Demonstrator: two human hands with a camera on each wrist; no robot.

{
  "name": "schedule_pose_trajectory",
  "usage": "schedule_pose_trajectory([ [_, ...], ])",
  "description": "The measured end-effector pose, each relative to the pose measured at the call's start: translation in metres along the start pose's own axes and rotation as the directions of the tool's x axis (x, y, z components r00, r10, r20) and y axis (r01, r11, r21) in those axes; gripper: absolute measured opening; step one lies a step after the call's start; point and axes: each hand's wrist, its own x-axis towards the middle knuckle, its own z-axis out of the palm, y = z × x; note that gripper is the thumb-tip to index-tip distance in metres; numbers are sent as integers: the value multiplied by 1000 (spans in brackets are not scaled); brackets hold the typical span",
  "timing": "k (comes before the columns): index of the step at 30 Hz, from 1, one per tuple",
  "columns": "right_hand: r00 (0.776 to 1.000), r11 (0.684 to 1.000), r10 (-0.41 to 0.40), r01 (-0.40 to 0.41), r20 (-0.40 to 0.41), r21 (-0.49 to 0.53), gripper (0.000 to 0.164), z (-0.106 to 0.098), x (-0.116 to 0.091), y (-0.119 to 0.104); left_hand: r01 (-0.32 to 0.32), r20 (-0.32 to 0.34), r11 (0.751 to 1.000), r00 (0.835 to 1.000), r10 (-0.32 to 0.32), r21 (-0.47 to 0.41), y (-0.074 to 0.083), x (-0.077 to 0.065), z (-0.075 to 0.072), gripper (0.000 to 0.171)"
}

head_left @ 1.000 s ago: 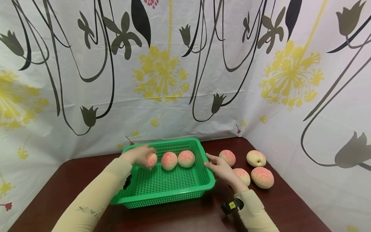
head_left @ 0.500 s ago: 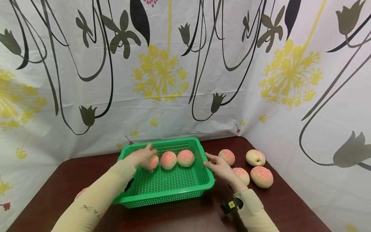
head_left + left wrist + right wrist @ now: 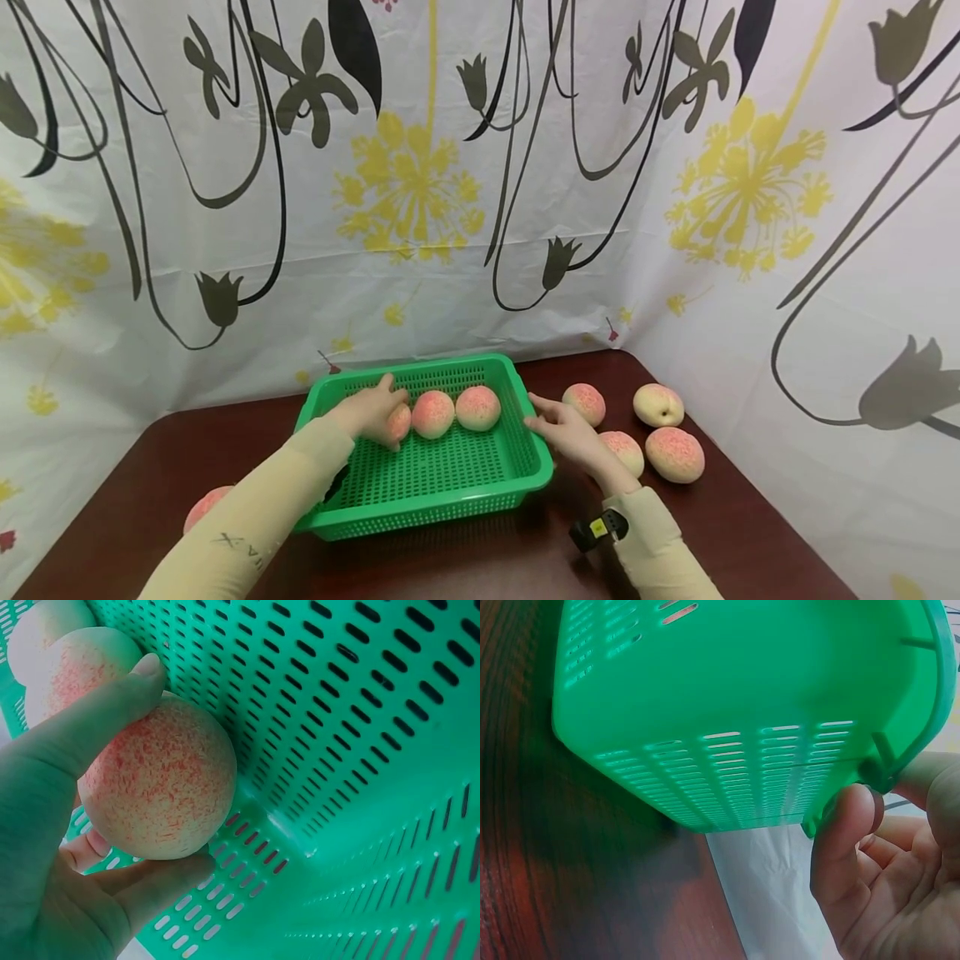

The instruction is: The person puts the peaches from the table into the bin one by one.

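My left hand (image 3: 372, 410) reaches into a green plastic basket (image 3: 427, 507) and grips a pink-and-cream peach (image 3: 161, 780), thumb on one side and fingers curled under the other. This peach is right beside a second peach (image 3: 432, 414), with a third peach (image 3: 477, 408) to its right; the three form a row towards the basket's back wall. On the basket's right side, my right hand (image 3: 568, 429) pinches the rim between thumb and fingers, as the right wrist view shows.
Several peaches lie on the dark wooden table (image 3: 450, 575) right of the basket, among them a paler peach (image 3: 658, 405). Another peach (image 3: 204, 507) is partly hidden behind my left sleeve. A patterned cloth (image 3: 420, 292) hangs behind the table and along its right side.
My left hand has shifted the peach slightly right, up beside the middle one. The peach behind my left sleeve has come into view. My right hand stays on the rim.
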Motion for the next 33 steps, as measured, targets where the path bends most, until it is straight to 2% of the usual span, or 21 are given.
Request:
schedule_pose_trajectory([
  [14,1000,1000,-8,8,6,3,62,-2,2,0,-1,-28,1000,1000,0,-22,1,-4,1,79],
  [24,1000,1000,-9,9,5,-1,62,0,4,2,20,-30,1000,999,-20,-9,1,-13,2,98],
  [29,1000,1000,-3,2,7,5,63,0,4,2,2,-27,1000,1000,-3,-16,0,-19,-7,95],
  [33,1000,1000,10,-10,9,19,62,-2,2,1,-26,-64,999,998,23,-47,-2,-34,-26,88],
])
